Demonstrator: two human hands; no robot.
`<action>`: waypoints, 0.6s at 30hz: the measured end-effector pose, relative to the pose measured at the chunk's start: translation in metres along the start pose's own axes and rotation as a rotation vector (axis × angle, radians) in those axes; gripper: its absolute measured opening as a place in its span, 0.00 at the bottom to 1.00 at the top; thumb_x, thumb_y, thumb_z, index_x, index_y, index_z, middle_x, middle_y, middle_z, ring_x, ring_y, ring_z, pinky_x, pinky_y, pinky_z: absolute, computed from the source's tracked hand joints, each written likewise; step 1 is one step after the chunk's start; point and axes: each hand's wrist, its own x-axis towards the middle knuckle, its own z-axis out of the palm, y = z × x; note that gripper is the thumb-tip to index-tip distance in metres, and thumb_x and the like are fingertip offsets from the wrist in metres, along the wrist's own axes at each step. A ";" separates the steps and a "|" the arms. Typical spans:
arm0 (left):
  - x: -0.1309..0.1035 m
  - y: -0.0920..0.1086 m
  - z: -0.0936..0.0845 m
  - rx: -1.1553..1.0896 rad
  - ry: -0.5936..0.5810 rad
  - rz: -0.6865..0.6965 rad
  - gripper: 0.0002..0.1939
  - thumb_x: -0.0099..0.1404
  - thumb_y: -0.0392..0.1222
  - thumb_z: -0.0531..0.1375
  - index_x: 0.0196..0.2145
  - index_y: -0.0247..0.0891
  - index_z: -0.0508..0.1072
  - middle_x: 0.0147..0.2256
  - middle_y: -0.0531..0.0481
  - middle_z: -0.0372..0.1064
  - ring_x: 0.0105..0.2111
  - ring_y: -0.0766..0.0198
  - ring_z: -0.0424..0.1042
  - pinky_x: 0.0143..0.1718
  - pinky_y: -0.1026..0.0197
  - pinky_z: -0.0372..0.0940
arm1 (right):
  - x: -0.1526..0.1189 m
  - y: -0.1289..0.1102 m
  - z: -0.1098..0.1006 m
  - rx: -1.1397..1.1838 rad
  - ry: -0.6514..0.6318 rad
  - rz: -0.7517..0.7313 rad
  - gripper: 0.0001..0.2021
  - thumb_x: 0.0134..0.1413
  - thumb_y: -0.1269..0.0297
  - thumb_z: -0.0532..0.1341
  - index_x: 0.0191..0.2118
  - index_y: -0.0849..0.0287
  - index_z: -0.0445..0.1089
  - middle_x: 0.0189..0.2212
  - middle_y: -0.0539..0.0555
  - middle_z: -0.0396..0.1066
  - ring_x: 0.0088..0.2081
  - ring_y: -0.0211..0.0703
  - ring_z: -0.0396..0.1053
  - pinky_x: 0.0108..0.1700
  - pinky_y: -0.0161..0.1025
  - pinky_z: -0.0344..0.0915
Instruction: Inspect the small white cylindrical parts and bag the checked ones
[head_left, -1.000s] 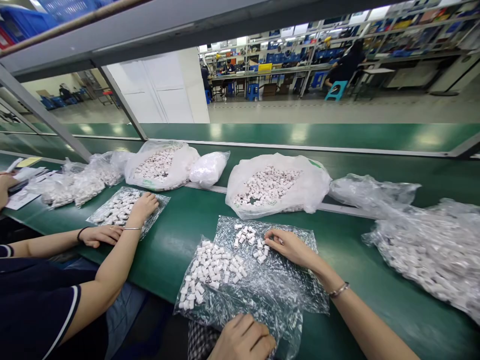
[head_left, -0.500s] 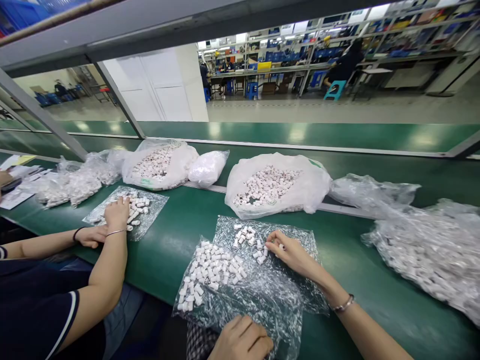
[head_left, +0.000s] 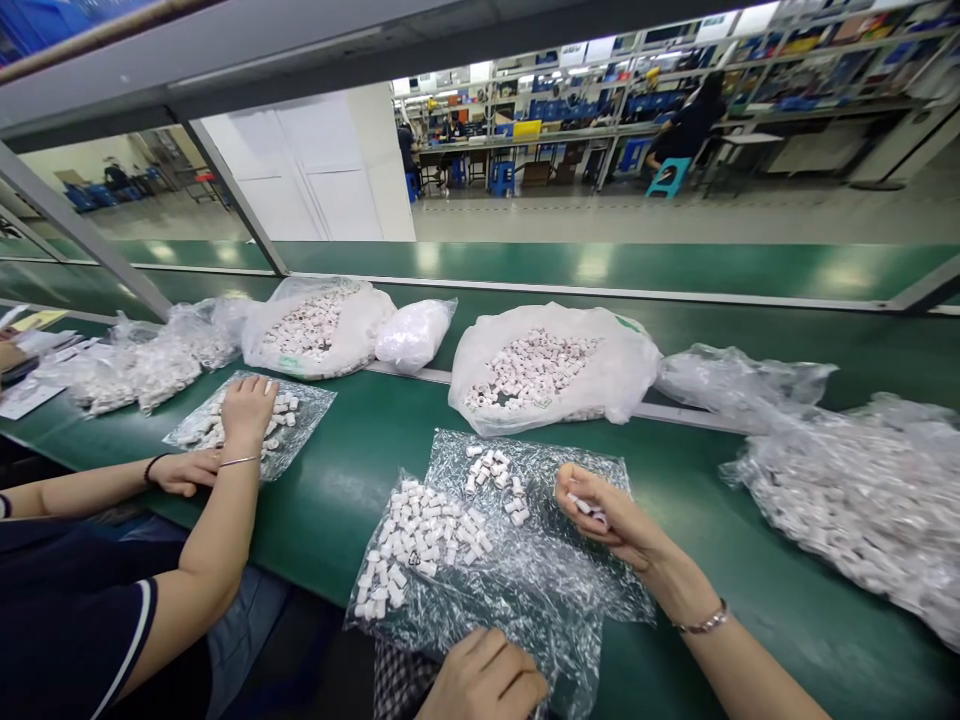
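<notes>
My right hand (head_left: 609, 515) is raised above the right part of a clear plastic sheet (head_left: 559, 460), with fingers curled around several small white plastic fittings (head_left: 589, 509). Left of it, a small group of loose white fittings (head_left: 491, 470) lies on that sheet. A clear plastic bag (head_left: 517, 600) overlaps the sheet at the front, and a larger pile of fittings (head_left: 427, 530) sits at its left side. Down at the near edge, my left hand (head_left: 487, 678) is bent over the bag's edge, fingers closed together; the fingertips are partly hidden.
Behind the sheet stands an open white bag (head_left: 637, 360) of fittings. Full clear bags (head_left: 862, 500) lie to the right. On the left, a co-worker's hands (head_left: 247, 410) handle fittings on another sheet. A second open bag (head_left: 375, 310) and a small tied bag (head_left: 416, 335) are further back.
My right hand has moved right and up from the small group, turning palm inward with white fittings now visible in it. My left hand stays put. The co-worker's hand has shifted slightly right.
</notes>
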 end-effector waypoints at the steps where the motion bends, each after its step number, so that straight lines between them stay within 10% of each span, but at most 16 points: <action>1: 0.000 0.000 0.000 0.004 0.001 0.005 0.31 0.75 0.59 0.38 0.35 0.37 0.71 0.27 0.51 0.72 0.26 0.64 0.68 0.25 0.61 0.57 | 0.001 0.001 0.005 -0.134 -0.001 -0.013 0.12 0.64 0.51 0.57 0.36 0.54 0.63 0.24 0.44 0.60 0.17 0.30 0.45 0.16 0.31 0.43; 9: 0.007 0.004 -0.007 0.081 0.025 0.046 0.30 0.76 0.57 0.37 0.35 0.36 0.71 0.27 0.50 0.71 0.25 0.64 0.66 0.25 0.61 0.56 | 0.007 0.029 0.030 -1.280 0.003 -0.339 0.10 0.69 0.59 0.52 0.48 0.55 0.67 0.36 0.55 0.76 0.27 0.46 0.71 0.28 0.39 0.59; 18: 0.004 0.007 0.008 0.168 -0.073 0.096 0.14 0.72 0.41 0.49 0.29 0.38 0.66 0.23 0.52 0.62 0.24 0.63 0.63 0.23 0.60 0.50 | -0.022 0.011 0.006 -1.091 0.195 -0.233 0.15 0.70 0.50 0.49 0.48 0.54 0.65 0.30 0.52 0.73 0.24 0.43 0.69 0.24 0.37 0.59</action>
